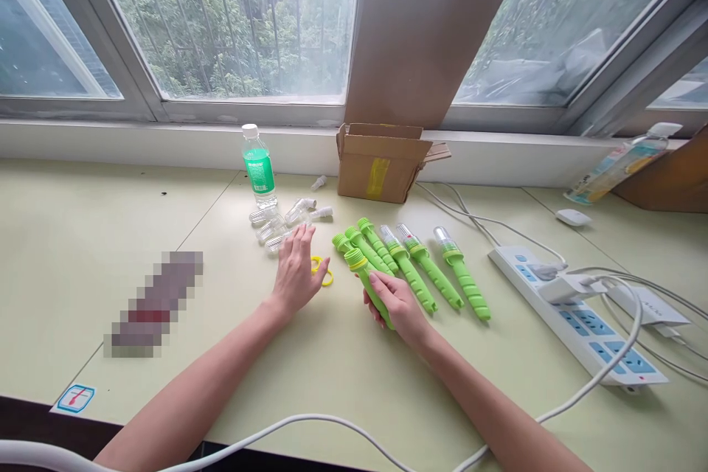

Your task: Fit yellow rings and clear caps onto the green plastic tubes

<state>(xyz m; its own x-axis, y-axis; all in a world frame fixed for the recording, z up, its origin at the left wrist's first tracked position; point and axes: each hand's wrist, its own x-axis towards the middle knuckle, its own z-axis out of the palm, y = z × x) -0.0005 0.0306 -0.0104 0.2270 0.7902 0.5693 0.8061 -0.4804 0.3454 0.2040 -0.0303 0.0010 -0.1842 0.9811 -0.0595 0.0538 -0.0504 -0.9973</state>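
Observation:
My right hand (395,306) is wrapped round a ribbed green plastic handle (373,291), whose threaded end points up and left with a yellow ring (358,264) around it. My left hand (297,269) is open, palm down, fingers stretched toward several clear plastic caps (268,225). Its fingertips overlap the nearest cap; contact cannot be made out. Loose yellow rings (327,278) lie beside the left thumb, partly hidden by it. Beyond my right hand lie uncapped green handles (369,251) and three with clear caps fitted, the rightmost capped handle (464,276) lying apart.
A bottle with a green label (259,169) stands behind the caps. An open cardboard box (381,166) sits by the window. At right are a power strip (575,317), white cables, a white mouse (574,217) and another bottle (619,166). A blurred-out object (155,306) lies left.

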